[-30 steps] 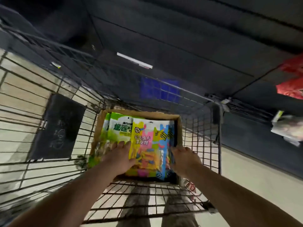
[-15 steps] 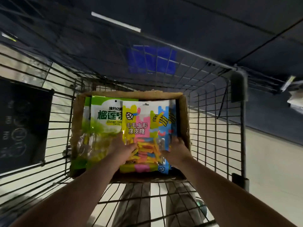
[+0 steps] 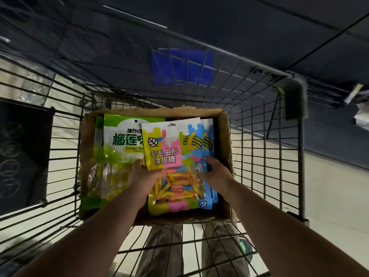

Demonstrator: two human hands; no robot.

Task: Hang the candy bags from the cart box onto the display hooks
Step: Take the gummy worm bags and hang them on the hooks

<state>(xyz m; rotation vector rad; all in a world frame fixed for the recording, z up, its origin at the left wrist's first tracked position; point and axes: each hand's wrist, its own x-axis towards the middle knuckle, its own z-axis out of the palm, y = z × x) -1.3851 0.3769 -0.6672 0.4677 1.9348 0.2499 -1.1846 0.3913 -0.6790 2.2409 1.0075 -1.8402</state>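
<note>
The worm candy bag (image 3: 171, 156) is held at mid-height from both sides. Its left edge is gripped by the left hand (image 3: 143, 174), whose fingers are curled beneath the film. Its right edge is pinched by the right hand (image 3: 217, 172), whose fingertips are tucked in at the edge; how far they reach under cannot be told. The bag is found in the right half of the cardboard box (image 3: 225, 140), face up, on top of more bags of the same print, whose blue edges (image 3: 208, 144) show just beside it on the right. Green durian bags (image 3: 123, 140) are stacked in the left half and are partly overlapped by it. The box is set in the near end of the wire cart (image 3: 263, 156).

A double pick is judged the main risk: the like bags lie directly underneath, and one could be dragged up by the right fingertips. The glossy film could also slip from an edge grip, and a corner could be caught on the box rim if the bag is drawn out low.

The bag's long axis runs near to far. Its hang hole (image 3: 171, 124) is pointed at the far end, away from the person, and the clear candy window is kept near.
</note>
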